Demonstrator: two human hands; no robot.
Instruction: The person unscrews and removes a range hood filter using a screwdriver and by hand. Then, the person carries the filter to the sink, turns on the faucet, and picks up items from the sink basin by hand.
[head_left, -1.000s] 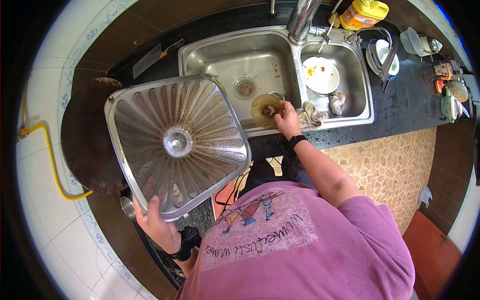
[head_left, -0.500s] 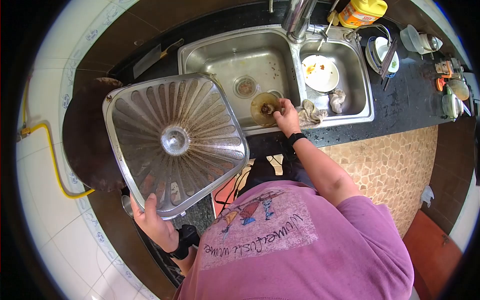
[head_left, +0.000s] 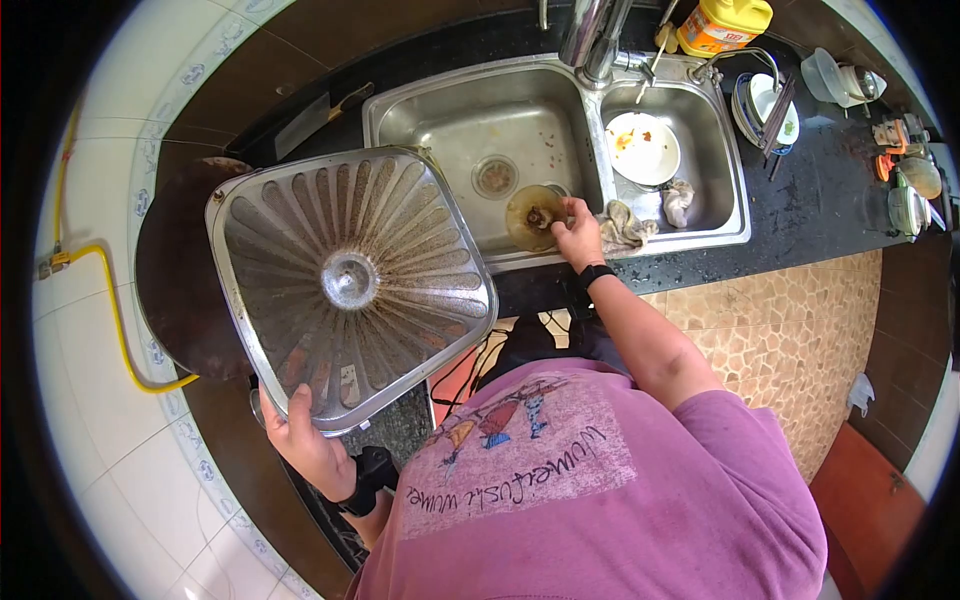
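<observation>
My left hand point(head_left: 308, 450) grips the lower left corner of a square metal range-hood filter point(head_left: 400, 230), thumb on its face. Radial slots run out from a round shiny centre, and brown grime coats it. The filter is tilted up, covering part of the left sink basin point(head_left: 450, 120). My right hand point(head_left: 578, 238) is closed on the rim of a yellowish translucent grease cup point(head_left: 520, 218), held over the near right part of that basin. Dark residue lies inside the cup. Small food bits and a drain strainer point(head_left: 495, 177) show on the basin floor.
The right basin holds a white bowl point(head_left: 640, 165) with food scraps and a crumpled rag point(head_left: 677, 203). Another rag point(head_left: 625, 228) lies on its near edge. A cleaver point(head_left: 303, 125) rests behind the left basin. Stacked dishes with chopsticks point(head_left: 778, 115) and a yellow jug point(head_left: 725, 25) stand right.
The view has shifted slightly, so the sink and counter sit a little farther right. Both hands keep their holds on the filter and the cup.
</observation>
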